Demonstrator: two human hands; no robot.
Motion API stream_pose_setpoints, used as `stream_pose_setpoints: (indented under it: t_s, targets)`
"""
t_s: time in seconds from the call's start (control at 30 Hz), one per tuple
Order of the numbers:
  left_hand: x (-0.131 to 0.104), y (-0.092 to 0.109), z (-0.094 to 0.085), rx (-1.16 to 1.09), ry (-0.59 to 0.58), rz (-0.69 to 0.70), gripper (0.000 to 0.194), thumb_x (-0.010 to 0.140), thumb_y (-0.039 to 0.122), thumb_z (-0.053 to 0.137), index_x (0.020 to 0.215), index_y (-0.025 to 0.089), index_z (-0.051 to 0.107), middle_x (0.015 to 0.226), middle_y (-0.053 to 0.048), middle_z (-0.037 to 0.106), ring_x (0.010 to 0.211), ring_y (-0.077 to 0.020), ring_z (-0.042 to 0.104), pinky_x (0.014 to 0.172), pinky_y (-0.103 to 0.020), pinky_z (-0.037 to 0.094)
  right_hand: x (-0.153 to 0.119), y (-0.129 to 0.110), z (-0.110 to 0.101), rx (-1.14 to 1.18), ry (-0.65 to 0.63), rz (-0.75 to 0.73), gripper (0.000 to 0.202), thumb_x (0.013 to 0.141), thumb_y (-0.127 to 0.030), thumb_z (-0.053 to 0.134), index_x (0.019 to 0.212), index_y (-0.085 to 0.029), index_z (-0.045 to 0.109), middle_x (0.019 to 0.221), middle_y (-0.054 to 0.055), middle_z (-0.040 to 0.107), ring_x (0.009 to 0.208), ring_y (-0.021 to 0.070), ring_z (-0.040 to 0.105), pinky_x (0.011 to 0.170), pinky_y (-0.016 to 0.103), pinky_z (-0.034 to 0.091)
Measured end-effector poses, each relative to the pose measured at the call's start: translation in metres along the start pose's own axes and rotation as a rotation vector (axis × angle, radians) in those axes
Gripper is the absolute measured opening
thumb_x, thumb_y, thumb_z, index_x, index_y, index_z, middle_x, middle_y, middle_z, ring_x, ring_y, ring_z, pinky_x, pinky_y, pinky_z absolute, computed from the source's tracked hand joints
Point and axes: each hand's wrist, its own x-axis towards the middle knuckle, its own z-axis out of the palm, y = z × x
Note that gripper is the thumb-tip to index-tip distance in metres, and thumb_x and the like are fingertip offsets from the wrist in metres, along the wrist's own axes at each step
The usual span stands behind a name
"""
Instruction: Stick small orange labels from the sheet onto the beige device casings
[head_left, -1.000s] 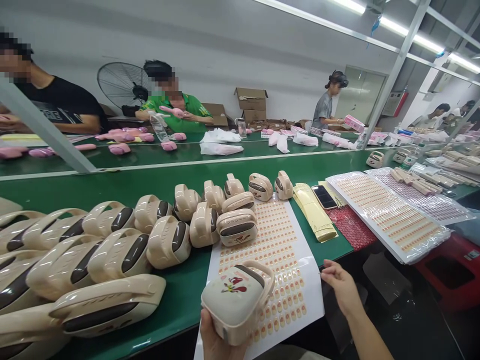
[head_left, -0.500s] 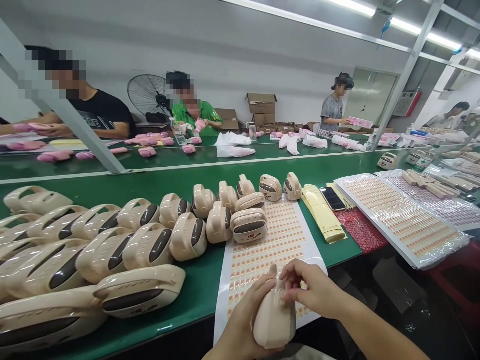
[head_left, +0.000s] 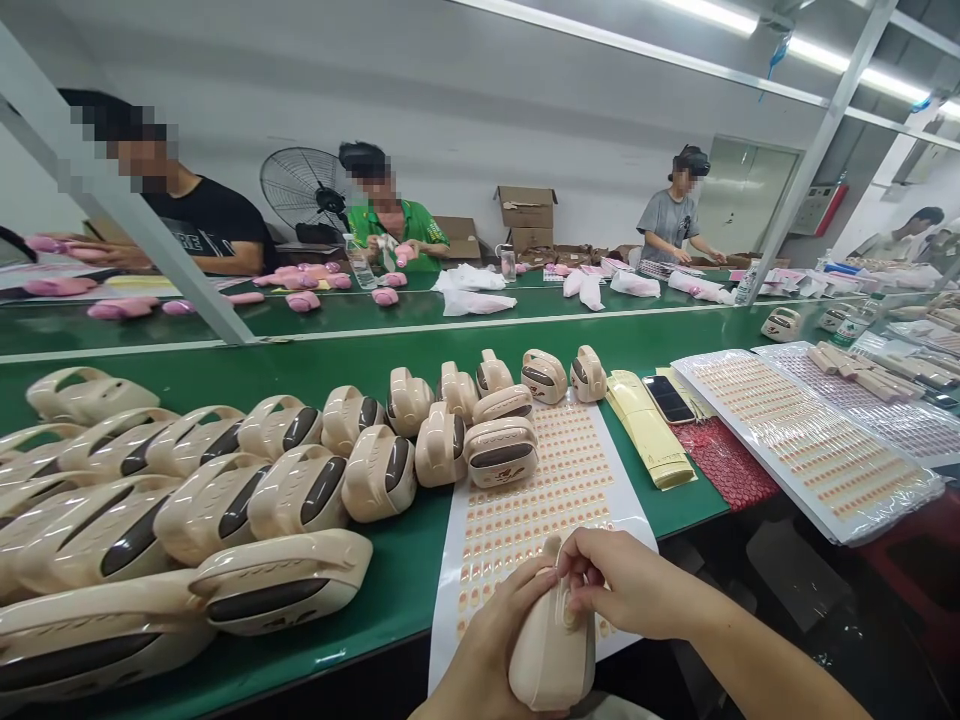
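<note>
My left hand (head_left: pixel 491 640) is wrapped round a beige plastic case with a handle (head_left: pixel 551 660), held over the bench's front edge. My right hand (head_left: pixel 619 580) is closed against the upper part of this case, its fingertips bent in a pinch. Its thumb lies by a small oval spot on the case; anything between the fingertips is hidden. Beneath both hands lies a sheet of small orange-and-yellow stickers (head_left: pixel 510 520). Beyond them stands a like case with a dark window (head_left: pixel 502 455), one of several, partly on the sheet.
Rows of beige cases (head_left: pixel 300 490) fill the green bench's left side. To the right lie yellow paper strips (head_left: pixel 649 430), a phone (head_left: pixel 670 400), red bubble wrap (head_left: pixel 724 465) and more sticker sheets (head_left: pixel 802 430). Across a divider, co-workers (head_left: pixel 394 225) handle pink items; a slanted metal post (head_left: pixel 165 240) stands left.
The case in my hands has tilted slightly, and my right fingers have drawn closer together against it. Across the bench, the co-worker in grey has put down a pink sheet.
</note>
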Motion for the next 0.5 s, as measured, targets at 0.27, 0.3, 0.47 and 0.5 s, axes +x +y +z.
stream_pose_setpoints:
  t_s: [0.27,0.3,0.47,0.5]
  targets:
    - [-0.003,0.001,0.006,0.241,-0.073,0.057,0.106,0.037,0.023,0.085,0.129,0.037,0.035,0.129,-0.008,0.05,0.115,-0.0346,0.049,0.094,-0.05,0.041,-0.004,-0.003,0.001,-0.243,0.016,0.017,0.02,0.072,-0.004,0.053,0.086,-0.018,0.055,0.08,0.002,0.058,0.078,0.0165,0.052,0.071,0.027,0.043]
    - [-0.003,-0.001,0.007,0.268,-0.083,0.065,0.106,0.038,0.024,0.084,0.129,0.038,0.033,0.131,-0.007,0.049,0.116,-0.0337,0.048,0.094,-0.049,0.041,-0.004,-0.004,0.001,-0.261,0.009,0.035,0.021,0.072,-0.005,0.054,0.089,-0.017,0.056,0.082,0.003,0.058,0.081,0.0172,0.053,0.073,0.028,0.043]
    - [-0.006,-0.015,0.006,0.329,-0.1,0.128,0.099,0.045,0.038,0.08,0.131,0.035,0.029,0.132,-0.009,0.047,0.115,-0.0336,0.049,0.092,-0.047,0.044,-0.002,0.002,0.0,-0.32,-0.019,0.021,0.052,0.063,-0.013,0.073,0.111,-0.017,0.053,0.097,0.007,0.055,0.096,0.0225,0.049,0.085,0.034,0.041]
    - [-0.007,-0.019,0.006,0.328,-0.095,0.158,0.099,0.046,0.04,0.078,0.131,0.034,0.029,0.133,-0.01,0.047,0.115,-0.0342,0.05,0.091,-0.047,0.045,-0.001,0.007,-0.001,-0.307,-0.002,-0.003,0.062,0.061,-0.016,0.075,0.117,-0.018,0.05,0.105,0.009,0.052,0.102,0.0235,0.047,0.089,0.036,0.039]
